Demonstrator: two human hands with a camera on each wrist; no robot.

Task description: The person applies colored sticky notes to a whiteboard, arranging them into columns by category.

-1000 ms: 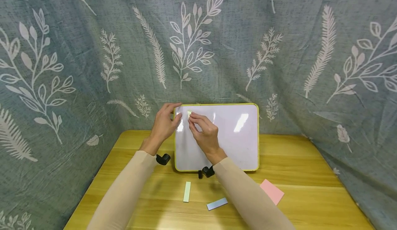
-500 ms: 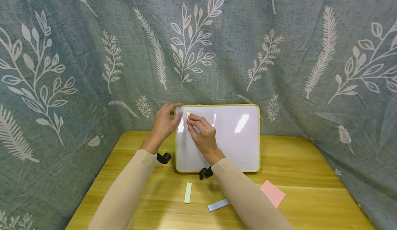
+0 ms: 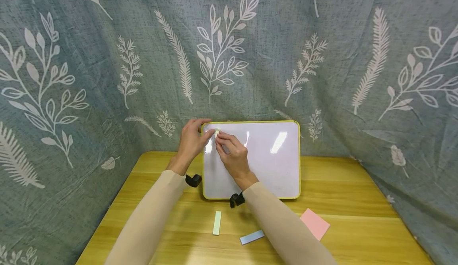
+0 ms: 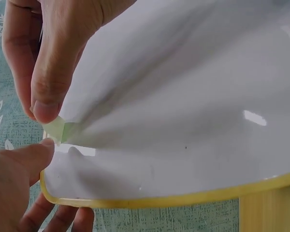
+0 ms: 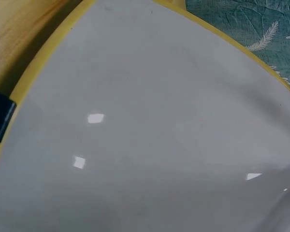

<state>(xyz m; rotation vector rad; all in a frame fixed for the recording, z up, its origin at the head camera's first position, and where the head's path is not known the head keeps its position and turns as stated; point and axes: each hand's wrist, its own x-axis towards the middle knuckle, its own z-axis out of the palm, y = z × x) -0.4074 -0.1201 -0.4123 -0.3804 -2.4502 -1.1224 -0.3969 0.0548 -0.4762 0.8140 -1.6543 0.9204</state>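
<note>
A whiteboard (image 3: pixel 266 163) with a yellow rim stands upright on the wooden table. My left hand (image 3: pixel 192 140) grips its upper left corner, with fingers behind the board and thumb in front. My right hand (image 3: pixel 233 153) pinches a small pale green sticky note (image 4: pixel 54 129) between thumb and fingers, against the board's face near that corner. In the left wrist view my left thumb (image 4: pixel 41 152) lies at the note's edge, and part of the note looks folded or raised. The right wrist view shows only the board's surface and rim, neither hand.
On the table (image 3: pixel 168 225) in front of the board lie a pale green strip pad (image 3: pixel 217 223), a blue strip pad (image 3: pixel 252 237) and a pink square pad (image 3: pixel 315 224), partly behind the right sleeve. A patterned curtain (image 3: pixel 250 78) hangs behind.
My left thumb has moved right, over to the note's edge. The right hand has shifted slightly left with the note and still pinches it. The pads lie as before.
</note>
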